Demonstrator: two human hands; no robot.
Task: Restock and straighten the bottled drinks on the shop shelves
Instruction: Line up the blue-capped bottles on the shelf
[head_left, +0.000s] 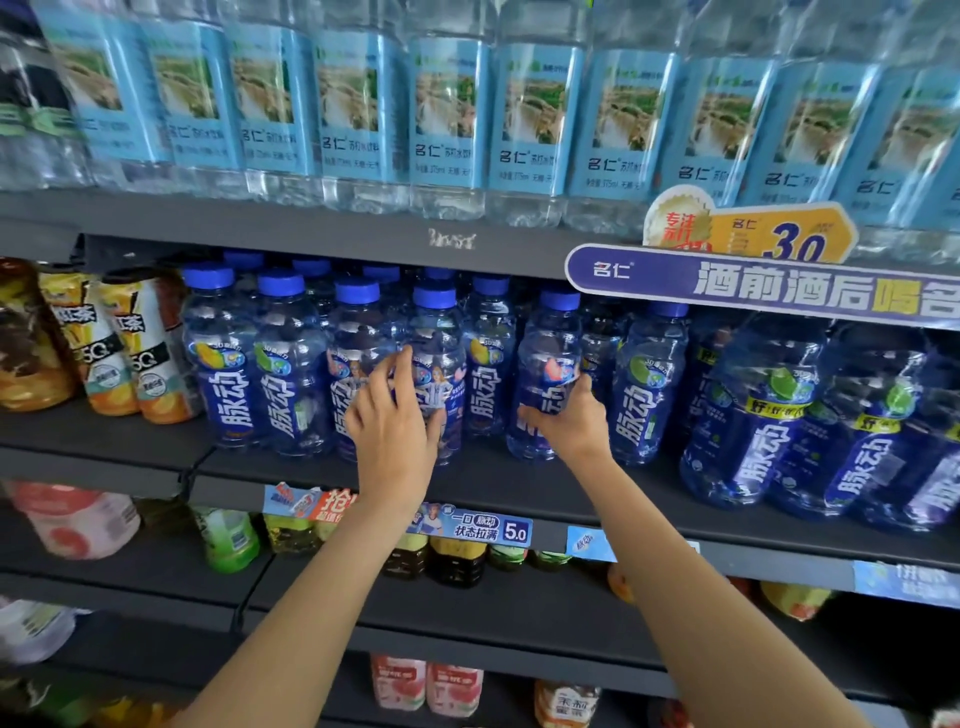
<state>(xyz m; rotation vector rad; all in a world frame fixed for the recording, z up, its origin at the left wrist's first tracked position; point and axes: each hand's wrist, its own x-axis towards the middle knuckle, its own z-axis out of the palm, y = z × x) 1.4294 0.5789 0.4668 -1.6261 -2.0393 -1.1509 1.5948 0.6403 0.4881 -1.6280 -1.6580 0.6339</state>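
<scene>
Both bare arms reach up and forward, hands raised side by side.

The left hand (389, 415) shows its back, wrist straight, fingers lifted and loosely curved with the thumb apart from them, fingertips touching what stands before it. The right hand (566, 421) sits a little lower, its fingers and thumb curled in a firm grip. The two forearms rise from the lower edge, converging slightly towards the hands.

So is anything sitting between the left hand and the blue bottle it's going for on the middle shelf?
Nothing visible does. The left hand is already at the blue bottle in the front row, with its fingers on the label and no other item in front. The right hand grips the neighbouring bottle, clear of the left.
</scene>
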